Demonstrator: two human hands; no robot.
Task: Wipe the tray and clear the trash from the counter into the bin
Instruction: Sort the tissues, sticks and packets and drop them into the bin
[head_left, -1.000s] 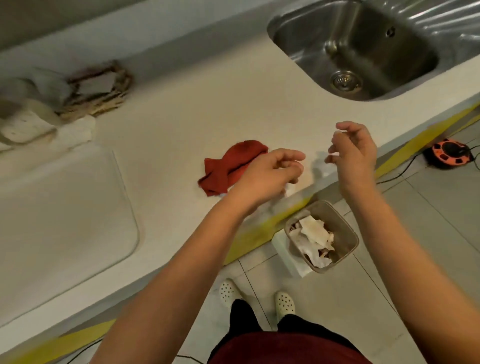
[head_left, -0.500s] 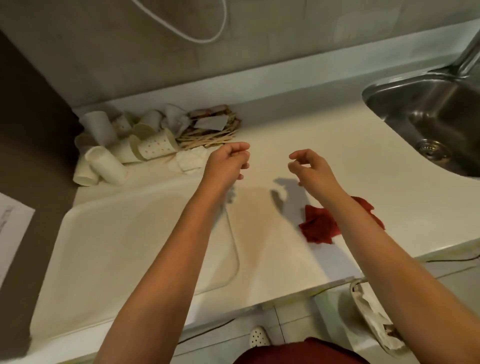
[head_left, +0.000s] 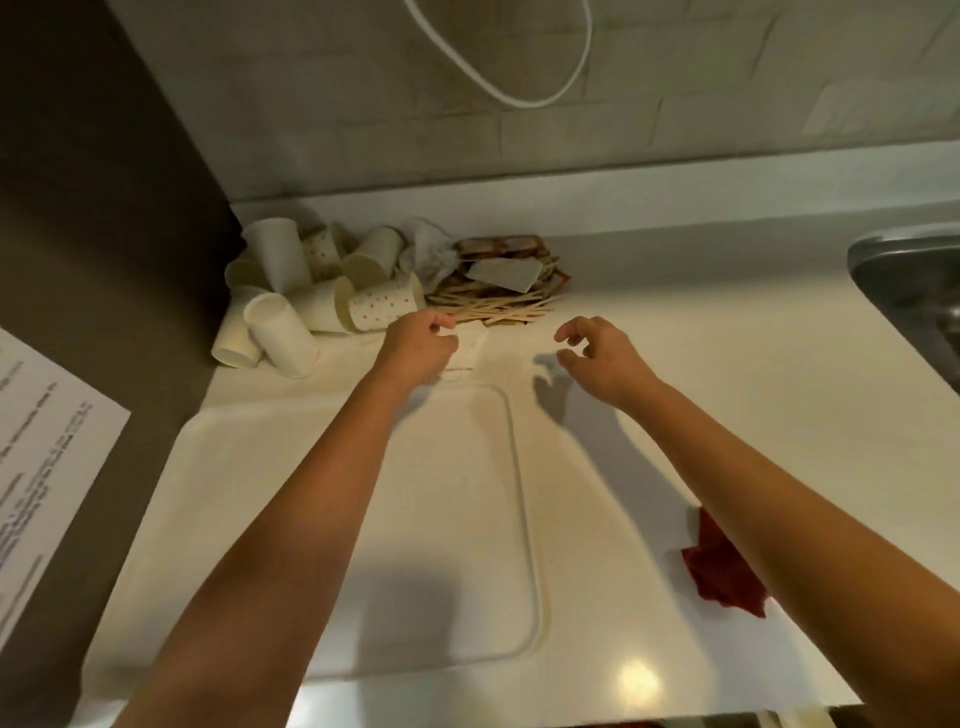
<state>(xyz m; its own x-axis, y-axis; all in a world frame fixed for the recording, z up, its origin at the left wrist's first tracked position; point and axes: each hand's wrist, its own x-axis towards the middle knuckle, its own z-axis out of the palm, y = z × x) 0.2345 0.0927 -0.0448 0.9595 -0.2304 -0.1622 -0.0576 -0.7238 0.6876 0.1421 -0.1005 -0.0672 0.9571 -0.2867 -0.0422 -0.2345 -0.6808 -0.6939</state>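
White tray (head_left: 322, 519) lies flat at the near edge of the bench (head_left: 727, 364), long axis running near-to-far, bare surface, looks wiped. Red cloth (head_left: 724, 569) crumpled on the bench to the tray's right, partly under the right forearm, nobody holding it. Just past the tray's far rim, left hand (head_left: 421, 345) with fingers curled, pinching a small white paper scrap (head_left: 470, 340); contact partly hidden, so grip looks like a pinch but not certain. Right hand (head_left: 597, 353) hovers beside it above the bench, fingers loosely curled, holding nothing. Beyond: fan of wooden stir sticks (head_left: 493, 309) pointing mostly left-right, brown sachets (head_left: 506, 249) and a pale packet on top, then toppled paper cups (head_left: 311, 291) heaped in the far-left corner, mouths facing mixed ways. Sink (head_left: 909, 280) edge at far right. Step, judged: trash clearing, wiping done. Next calls for lifting the scrap, gathering sticks and cups in bunches, carrying to the bin, which is out of view.
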